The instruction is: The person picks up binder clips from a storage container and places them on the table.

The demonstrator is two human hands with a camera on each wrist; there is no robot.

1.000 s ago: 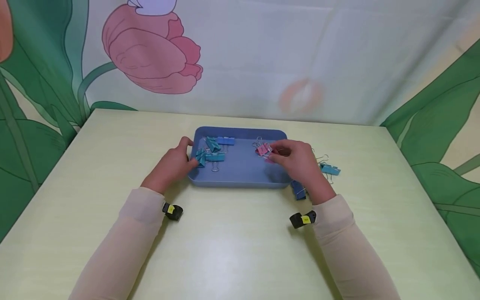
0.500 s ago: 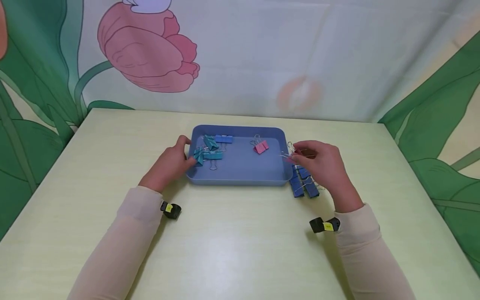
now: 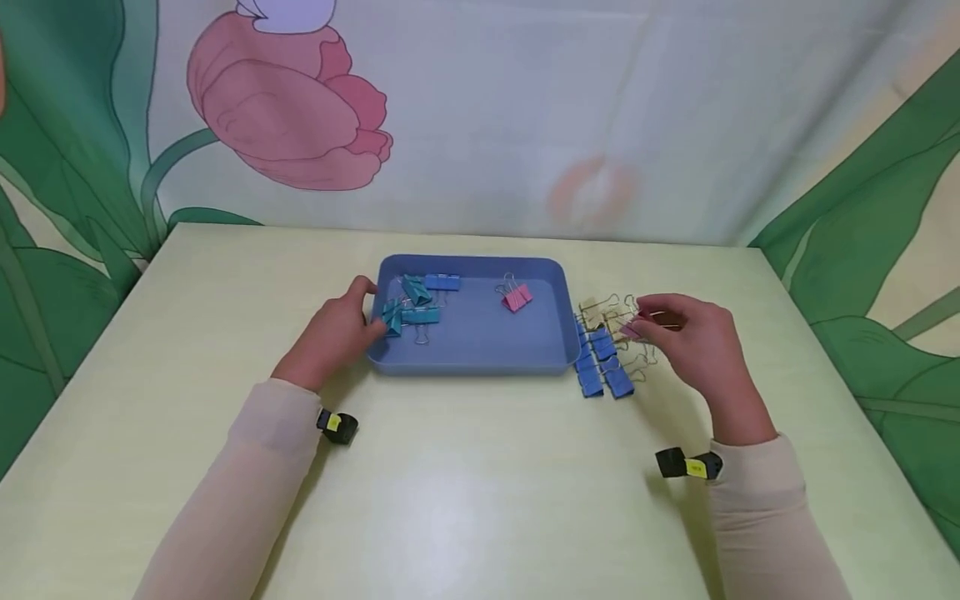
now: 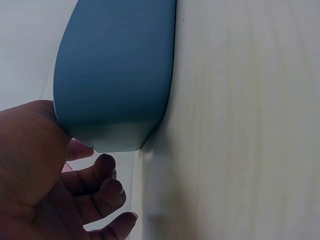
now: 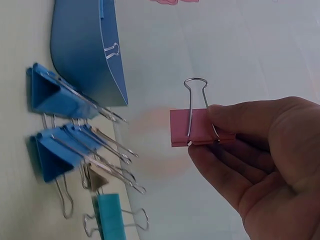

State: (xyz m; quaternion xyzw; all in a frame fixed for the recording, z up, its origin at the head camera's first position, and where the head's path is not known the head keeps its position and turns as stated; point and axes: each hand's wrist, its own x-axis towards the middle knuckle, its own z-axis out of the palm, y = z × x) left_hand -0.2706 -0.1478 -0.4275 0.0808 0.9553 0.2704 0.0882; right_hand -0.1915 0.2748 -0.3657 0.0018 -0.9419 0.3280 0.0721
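Observation:
My left hand (image 3: 330, 342) grips the left end of the blue tray (image 3: 480, 367), thumb over the rim; in the left wrist view the other fingers curl beside the tray's end wall (image 4: 115, 100). Between thumb and fingers my right hand (image 3: 697, 346) pinches a pink binder clip (image 5: 192, 127), held above the pile to the right of the tray. Several blue clips (image 3: 617, 379) lie in that pile, with a teal clip (image 5: 111, 215) nearby. Inside the tray, a pink clip (image 3: 517, 297) sits right of centre, and teal clips (image 3: 421, 315) and a blue clip (image 3: 442, 282) lie at the left.
A pale wooden table (image 3: 450, 483) carries the tray and the pile. Behind its far edge hangs a cloth (image 3: 480, 125) printed with flowers and leaves. A yellowish clip (image 5: 96, 178) lies among the blue ones in the right wrist view.
My right hand has moved right, from over the tray to above the pile, carrying a pink clip. Another pink clip now lies released in the tray. My left hand stays at the tray's left end.

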